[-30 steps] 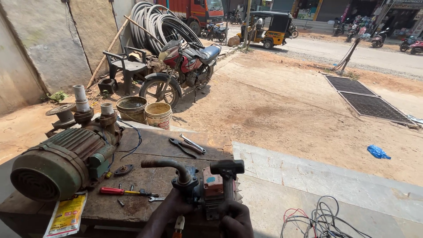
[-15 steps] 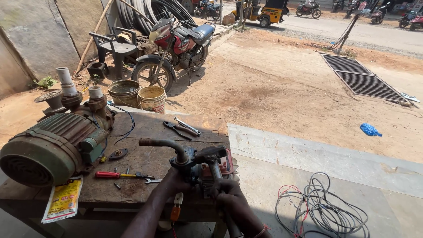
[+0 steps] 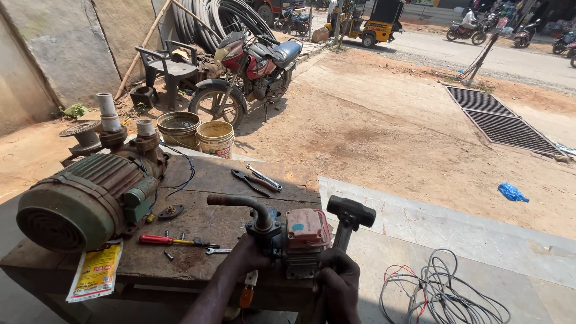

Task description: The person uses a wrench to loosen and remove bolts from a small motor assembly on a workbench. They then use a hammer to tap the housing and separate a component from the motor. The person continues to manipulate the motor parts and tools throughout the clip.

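Note:
A small water pump (image 3: 297,240) with a pink-red terminal cover and a curved rusty pipe (image 3: 240,201) stands at the front edge of a worn wooden bench (image 3: 222,180). My left hand (image 3: 249,255) grips the pump body just below the pipe. My right hand (image 3: 339,279) is closed around the handle of a hammer (image 3: 350,215), whose black head stands upright just right of the pump.
A large green motor pump (image 3: 84,198) fills the bench's left side. A red-handled screwdriver (image 3: 168,240), a spanner (image 3: 217,251), pliers (image 3: 255,180) and a yellow packet (image 3: 96,270) lie on the bench. Coiled wires (image 3: 444,294) lie on the floor right. Two buckets (image 3: 198,135) and a motorcycle (image 3: 252,66) stand behind.
The view has tilted down and closer. My right hand has raised the hammer upright beside the pump; before, it lay across the pump's top.

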